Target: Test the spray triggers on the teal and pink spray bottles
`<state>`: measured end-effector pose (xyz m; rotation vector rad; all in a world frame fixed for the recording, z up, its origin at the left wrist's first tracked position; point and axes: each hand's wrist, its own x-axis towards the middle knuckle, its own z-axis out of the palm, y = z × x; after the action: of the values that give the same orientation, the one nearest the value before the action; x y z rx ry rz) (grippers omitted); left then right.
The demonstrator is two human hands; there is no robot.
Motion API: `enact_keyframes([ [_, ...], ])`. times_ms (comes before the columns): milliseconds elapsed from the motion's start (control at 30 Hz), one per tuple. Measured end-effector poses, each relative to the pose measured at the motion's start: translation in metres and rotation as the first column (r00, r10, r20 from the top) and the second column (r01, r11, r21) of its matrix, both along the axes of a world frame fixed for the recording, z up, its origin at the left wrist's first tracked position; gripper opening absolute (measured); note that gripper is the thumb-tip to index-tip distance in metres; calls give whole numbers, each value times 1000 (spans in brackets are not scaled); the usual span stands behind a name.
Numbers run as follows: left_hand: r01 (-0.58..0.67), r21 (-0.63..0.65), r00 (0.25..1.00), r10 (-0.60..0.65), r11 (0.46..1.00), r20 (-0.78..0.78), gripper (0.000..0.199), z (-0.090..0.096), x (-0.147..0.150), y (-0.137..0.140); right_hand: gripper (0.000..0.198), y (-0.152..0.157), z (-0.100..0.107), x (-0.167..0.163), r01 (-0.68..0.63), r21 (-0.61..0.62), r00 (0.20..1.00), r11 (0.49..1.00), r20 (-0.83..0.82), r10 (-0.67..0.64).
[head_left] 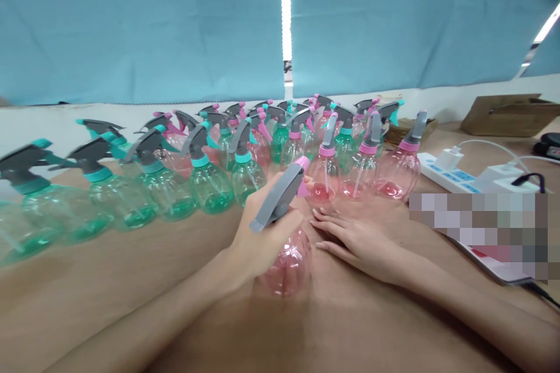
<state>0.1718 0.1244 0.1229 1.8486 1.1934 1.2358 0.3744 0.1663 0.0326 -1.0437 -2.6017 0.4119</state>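
My left hand (258, 230) is closed around the neck of a pink spray bottle (286, 268) with a grey and pink trigger head. Its clear, round body shows below my fingers, near the table's front. Flat on the table just right of that bottle lies my right hand (345, 233), fingers stretched out and holding nothing. Beyond the right hand stand several pink spray bottles (324, 178) with a little pink colour at the base. To the left runs a row of green spray bottles (212, 186) with teal collars.
More spray bottles (280, 140) in green and pink crowd the back of the wooden table (175, 280). At right lie a white power strip (450, 172) with plugs, a blurred-out device (494, 271) and a cardboard box (503, 116). A blue curtain (175, 29) hangs behind.
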Motion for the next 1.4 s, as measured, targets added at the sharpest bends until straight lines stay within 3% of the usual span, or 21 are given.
enact_keyframes([
  [133, 5, -5, 1000, -5, 1000, -3, 13, 2, 1, 0, 52, -1, 2, 0, 0, 2, 1000, 1000, 20, 0],
  [333, 0, 101, 1000, 0, 995, -5, 15, 2, 1, 0, 59, -1, 1, 0, 6, 1, 999, 1000, 44, -6],
  [800, 32, -7, 999, -32, 999, 35, 14, 1, 1, 0, 62, 0, -1, 2, 7, -13, 1000, 1000, 29, -6],
  [1100, 31, -3, 999, -31, 1000, 37, 13, 2, 1, -1, 63, 0, 0, 1, 13, -13, 999, 1000, 41, -12],
  [1400, 16, 83, 1000, -18, 996, 19, 13, 1, 1, 1, 62, 0, 1, 3, 15, -18, 999, 1000, 45, -14],
])
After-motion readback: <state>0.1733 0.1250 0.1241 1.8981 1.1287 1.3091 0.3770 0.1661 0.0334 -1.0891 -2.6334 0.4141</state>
